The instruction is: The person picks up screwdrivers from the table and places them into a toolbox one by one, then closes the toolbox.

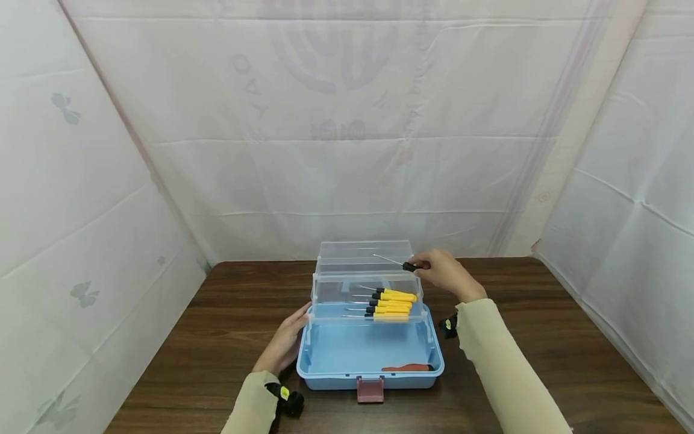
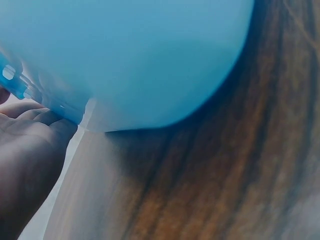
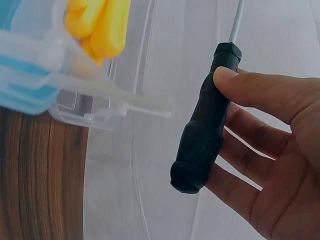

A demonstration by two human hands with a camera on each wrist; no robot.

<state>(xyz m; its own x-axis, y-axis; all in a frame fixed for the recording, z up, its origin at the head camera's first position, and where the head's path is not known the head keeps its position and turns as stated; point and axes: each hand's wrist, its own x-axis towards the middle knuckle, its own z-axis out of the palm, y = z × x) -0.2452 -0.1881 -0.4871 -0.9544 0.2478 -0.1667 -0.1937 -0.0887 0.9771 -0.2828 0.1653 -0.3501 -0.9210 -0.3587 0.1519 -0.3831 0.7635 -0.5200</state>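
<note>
My right hand [image 1: 447, 274] holds a black-handled screwdriver [image 1: 409, 266] above the right side of a blue toolbox [image 1: 325, 382], its shaft pointing left. In the right wrist view, thumb and fingers pinch the black handle [image 3: 202, 125]. Several yellow-handled screwdrivers [image 1: 394, 296] lie side by side in the clear raised tray [image 1: 332, 293]. At the toolbox's left side is my left hand [image 1: 284, 340], its fingers extended against the wall; the left wrist view shows the palm [image 2: 30, 145] beside the blue side, fingertips partly hidden.
A red-handled tool [image 1: 408, 367] lies along the front of the toolbox's lower compartment. The clear lid [image 1: 363, 248] stands raised at the back. A reddish latch [image 1: 370, 390] hangs at the front. The wooden table [image 1: 217, 343] meets white sheeting [image 1: 347, 181] behind.
</note>
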